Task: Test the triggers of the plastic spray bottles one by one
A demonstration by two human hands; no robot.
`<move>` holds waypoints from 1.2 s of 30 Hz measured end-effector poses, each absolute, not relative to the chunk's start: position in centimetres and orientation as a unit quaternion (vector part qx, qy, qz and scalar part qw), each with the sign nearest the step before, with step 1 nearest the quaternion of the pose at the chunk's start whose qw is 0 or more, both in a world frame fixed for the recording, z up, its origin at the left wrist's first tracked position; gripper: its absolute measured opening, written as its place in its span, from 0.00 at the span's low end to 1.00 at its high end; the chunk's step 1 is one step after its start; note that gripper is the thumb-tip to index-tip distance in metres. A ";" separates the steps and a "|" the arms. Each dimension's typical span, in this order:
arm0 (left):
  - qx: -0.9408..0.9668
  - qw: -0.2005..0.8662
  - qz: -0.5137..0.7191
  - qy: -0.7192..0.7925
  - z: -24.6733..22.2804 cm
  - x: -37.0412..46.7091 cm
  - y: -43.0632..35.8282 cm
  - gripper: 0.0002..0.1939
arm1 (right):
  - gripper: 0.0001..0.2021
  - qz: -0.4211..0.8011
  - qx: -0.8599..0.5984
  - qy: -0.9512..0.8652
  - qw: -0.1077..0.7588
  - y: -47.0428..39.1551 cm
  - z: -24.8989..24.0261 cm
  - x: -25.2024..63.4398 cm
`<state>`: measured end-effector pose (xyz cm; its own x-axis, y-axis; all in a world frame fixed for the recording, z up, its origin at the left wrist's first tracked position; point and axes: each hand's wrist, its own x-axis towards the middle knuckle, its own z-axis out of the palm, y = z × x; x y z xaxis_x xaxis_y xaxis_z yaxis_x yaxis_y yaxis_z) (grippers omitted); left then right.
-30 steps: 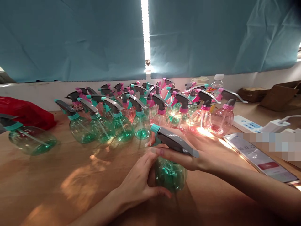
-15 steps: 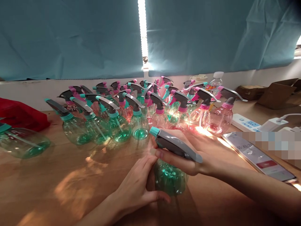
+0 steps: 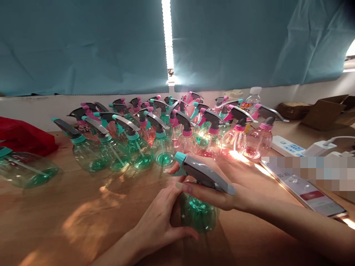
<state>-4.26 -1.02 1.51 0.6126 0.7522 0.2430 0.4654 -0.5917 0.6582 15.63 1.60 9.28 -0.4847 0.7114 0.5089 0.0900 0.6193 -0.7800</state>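
Since 0.5 s ago, little has moved: bottle and both hands sit slightly lower-left in view. Green spray bottle (image 3: 197, 212) stands upright on wooden table (image 3: 69, 218). Left hand (image 3: 161, 225) cups its body; right hand (image 3: 219, 186) is clamped around grey trigger head (image 3: 205, 175). Rows of green and pink bottles (image 3: 166, 129) stand behind; phone (image 3: 307, 190) lies right.

Room dim. Daylight cuts through 1 narrow blown-out gap (image 3: 167, 40) between the teal fabric curtains (image 3: 83, 44). Orange patches and green glints on my brown wooden table (image 3: 69, 221). Frame edges bow, corners soft. Mosaic blur at right.
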 end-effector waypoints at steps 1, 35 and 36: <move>0.853 0.278 0.259 0.358 1.5 -4.3 -1.0 0.49 | 0.13 0.354 -0.257 -0.787 0.436 1.6 9.3 15.6; 0.899 0.089 0.134 0.407 1.5 -5.8 0.4 0.37 | 0.14 0.368 -0.294 -0.781 0.409 4.7 9.2 17.4; 0.899 0.086 0.133 0.408 1.5 -5.8 0.3 0.37 | 0.13 0.373 -0.297 -0.778 0.409 4.8 9.0 17.4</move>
<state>-5.82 0.33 1.47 0.6316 0.7570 0.1678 0.7111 -0.6518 0.2636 17.41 4.78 9.03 -0.4899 0.7669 0.4146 0.1566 0.5452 -0.8235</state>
